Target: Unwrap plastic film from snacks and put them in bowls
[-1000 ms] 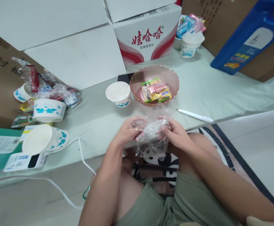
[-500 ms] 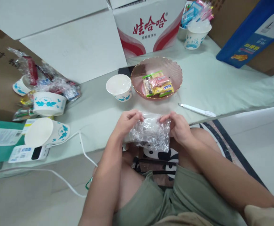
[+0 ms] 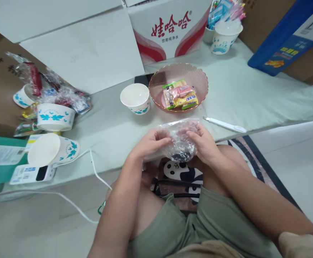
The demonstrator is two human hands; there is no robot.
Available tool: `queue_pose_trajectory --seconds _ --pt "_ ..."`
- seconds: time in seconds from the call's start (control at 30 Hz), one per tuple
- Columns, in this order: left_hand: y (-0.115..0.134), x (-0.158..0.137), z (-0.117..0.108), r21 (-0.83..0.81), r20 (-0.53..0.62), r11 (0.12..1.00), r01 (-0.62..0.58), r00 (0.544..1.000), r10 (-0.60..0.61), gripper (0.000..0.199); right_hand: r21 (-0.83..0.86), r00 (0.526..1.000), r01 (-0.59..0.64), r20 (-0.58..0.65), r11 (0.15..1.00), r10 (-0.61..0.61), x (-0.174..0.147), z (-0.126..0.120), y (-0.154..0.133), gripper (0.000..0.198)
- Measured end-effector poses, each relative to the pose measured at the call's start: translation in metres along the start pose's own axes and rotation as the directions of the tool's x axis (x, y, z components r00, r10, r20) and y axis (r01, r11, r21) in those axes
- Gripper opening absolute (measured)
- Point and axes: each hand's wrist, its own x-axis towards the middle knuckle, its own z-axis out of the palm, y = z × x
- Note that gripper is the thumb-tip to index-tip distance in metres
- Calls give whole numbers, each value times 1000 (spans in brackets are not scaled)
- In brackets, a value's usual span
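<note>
Between my hands, over the front edge of the table, is a crinkled clear plastic bag. My left hand grips its left side, the thumb on the outside and the fingers behind or within the film. At the right side my right hand holds it in the same way. The bag's top is spread wide, and no contents show in it. Just beyond stand a white paper cup with blue leaf prints and a pink ribbed bowl holding several wrapped snacks.
A white utility knife lies right of my hands, its blade end toward them. Paper cups and bagged snacks crowd the left, beside a power bank with a white cable. Cartons and a blue jug stand behind.
The plastic bag has gone from hanging flat between my fingertips to being spread wider and rounder. Both hands have moved in around it, fingers now behind or inside the film.
</note>
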Motion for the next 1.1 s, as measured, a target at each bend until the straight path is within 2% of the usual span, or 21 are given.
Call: queue_pose_trajectory --seconds 0.1,0.2,0.3,0.43,0.53,0.6,0.67,0.73,0.83,0.87,0.9,0.97,1.0,1.03,1.07,1.1 --pt "-2 1 3 -6 -150 999 -49 988 48 35 -150 997 -24 68 988 35 -2 0 -3 36" --pt "-2 1 2 2 -168 999 -32 985 32 35 -262 998 -15 56 965 31 -4 -1 -4 31" --pt "1 0 0 1 -177 1000 -18 984 18 34 -195 998 -46 23 980 51 -3 -1 -5 34" --pt "4 -2 0 -140 -200 990 -14 980 -15 29 -22 1000 -21 9 1000 21 0 -1 -8 28" --pt "7 -1 0 -228 -188 974 -9 982 -35 21 67 998 -27 65 997 23 -1 -5 -15 18" --pt "8 0 -2 -251 -175 968 -11 984 -34 18 30 994 -23 111 999 20 -3 -8 -18 23" --pt "7 2 -4 -206 -172 979 -3 985 -33 24 -136 994 14 108 991 1 -5 -10 -19 30" --pt "5 4 -4 -88 -180 996 -2 984 -14 24 -296 998 43 58 954 -27 -7 -10 -18 25" --pt "-1 6 -2 57 -202 997 -56 977 66 30 -331 1000 -8 15 944 14 -6 -8 -15 38" --pt "-2 6 1 107 -270 990 -88 956 114 33 -324 999 -30 3 946 33 -6 -7 -14 39" --pt "-3 5 4 183 -386 976 -118 904 182 33 -333 999 -43 -15 942 40 -6 -6 -13 35" --pt "-3 2 12 396 -595 908 -134 716 365 27 -378 997 -30 -76 925 2 -6 -4 -11 26" --pt "-3 0 17 486 -618 864 -134 646 448 22 -397 995 -11 -94 918 -29 -7 -4 -10 24" --pt "-3 -3 23 542 -582 826 -152 641 500 18 -406 995 11 -87 914 -50 -8 -3 -9 22" --pt "-3 -5 28 555 -495 808 -198 702 512 17 -401 997 30 -52 915 -55 -10 -2 -7 22" --pt "-3 -6 33 524 -386 816 -246 785 485 20 -379 999 47 0 924 -51 -12 -1 -6 22"
